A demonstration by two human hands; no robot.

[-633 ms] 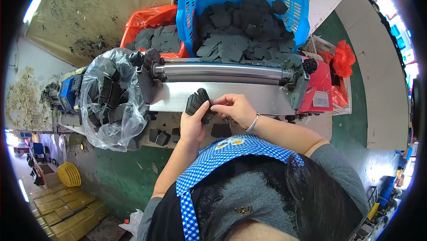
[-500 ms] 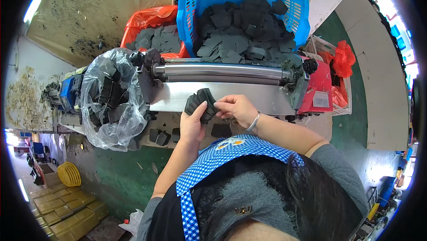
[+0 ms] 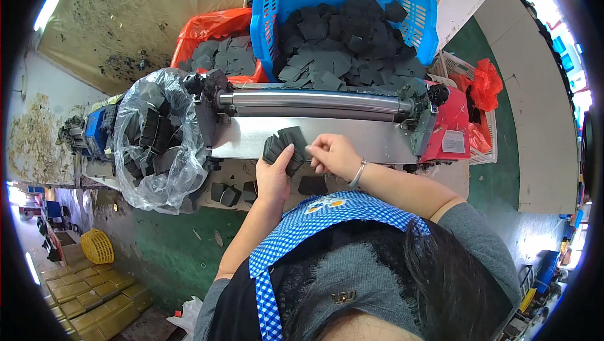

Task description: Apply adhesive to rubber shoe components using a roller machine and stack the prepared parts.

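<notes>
Fanned out in my left hand (image 3: 273, 174) is a stack of thin dark grey square pieces (image 3: 292, 144), gripped with the thumb across its front. The fan stands just above the near edge of a shiny metal plate (image 3: 352, 136). My right hand (image 3: 335, 155), with a silver bangle at the wrist, has its fingers curled into a pinch at the stack's right edge. Whether a piece is between those fingertips cannot be made out. Several small dark bundles (image 3: 229, 195) lie on the ledge below my hands.
Beyond the plate runs a steel roller (image 3: 314, 99) on a machine. Behind it, a blue basket (image 3: 428, 1) and a red bag (image 3: 189, 33) hold heaps of dark squares. A clear plastic bag (image 3: 135, 184) with dark stacks hangs left; a red housing (image 3: 450, 121) is right.
My right fingers have curled in and shifted slightly right along the stack's edge. The pieces in my left hand are spread differently, with one broad face now standing out at the right.
</notes>
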